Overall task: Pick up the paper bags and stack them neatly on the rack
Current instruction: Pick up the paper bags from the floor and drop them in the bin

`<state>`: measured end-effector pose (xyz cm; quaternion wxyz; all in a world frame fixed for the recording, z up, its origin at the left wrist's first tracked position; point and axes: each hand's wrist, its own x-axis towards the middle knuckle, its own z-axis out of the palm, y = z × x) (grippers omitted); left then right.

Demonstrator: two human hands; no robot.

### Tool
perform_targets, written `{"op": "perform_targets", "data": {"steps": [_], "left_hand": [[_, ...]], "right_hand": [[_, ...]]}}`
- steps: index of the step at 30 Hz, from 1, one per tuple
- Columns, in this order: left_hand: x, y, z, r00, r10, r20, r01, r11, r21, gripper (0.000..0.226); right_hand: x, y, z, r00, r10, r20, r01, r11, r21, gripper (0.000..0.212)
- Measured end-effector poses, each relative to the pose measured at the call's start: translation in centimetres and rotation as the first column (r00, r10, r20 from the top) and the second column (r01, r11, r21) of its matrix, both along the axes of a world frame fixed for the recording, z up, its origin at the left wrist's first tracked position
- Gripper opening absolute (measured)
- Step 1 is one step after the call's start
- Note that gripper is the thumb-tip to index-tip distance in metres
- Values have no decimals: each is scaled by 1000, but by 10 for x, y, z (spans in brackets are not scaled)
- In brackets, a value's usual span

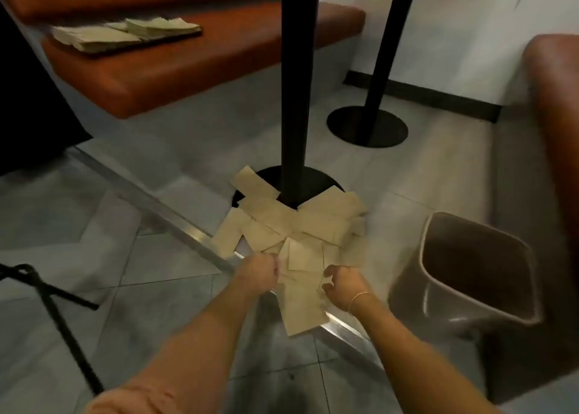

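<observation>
Several flat tan paper bags (pixel 291 225) lie scattered on the floor around the round base of a black table pole (pixel 297 85). My left hand (pixel 258 271) grips a paper bag (pixel 302 255) at its left edge. My right hand (pixel 343 283) hovers just right of that bag with curled fingers; whether it touches paper is unclear. Another bag (pixel 302 308) lies between my wrists. Two neat stacks of bags (pixel 125 33) sit on a dark flat rack (pixel 156 41) on the orange bench (pixel 188 66) at the upper left.
A brown waste bin (pixel 470 269) stands tilted on the floor to the right. A second black pole with a round base (pixel 368 125) is behind. An orange seat (pixel 554 116) fills the right edge. A black stand leg (pixel 59 316) crosses the floor at left. A metal floor strip (pixel 188 229) runs diagonally.
</observation>
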<state>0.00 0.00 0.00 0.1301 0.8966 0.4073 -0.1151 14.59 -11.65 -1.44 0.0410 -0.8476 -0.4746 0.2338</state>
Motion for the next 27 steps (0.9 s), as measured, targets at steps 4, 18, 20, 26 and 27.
{"op": "perform_targets", "data": {"steps": [4,18,20,26,27], "left_hand": [[17,9,-58,996,-62,-60,70,988,139,28],[34,25,-131,998,-53,-40,57,993,104,33],[42,30,-136,998,-51,-40,54,994,97,34],[63,45,-157,997,-71,-29,72,996,56,41],[66,47,-161,996,-86,-18,87,995,48,45]], "right_hand": [[-1,14,-66,997,66,34,-65,997,-48,55],[-24,8,-179,954,274,122,-244,946,-215,83],[-22,10,-186,954,265,137,-233,948,-215,80],[-14,16,-195,939,305,161,-268,939,-215,71],[-12,18,-195,938,310,155,-274,937,-215,67]]}}
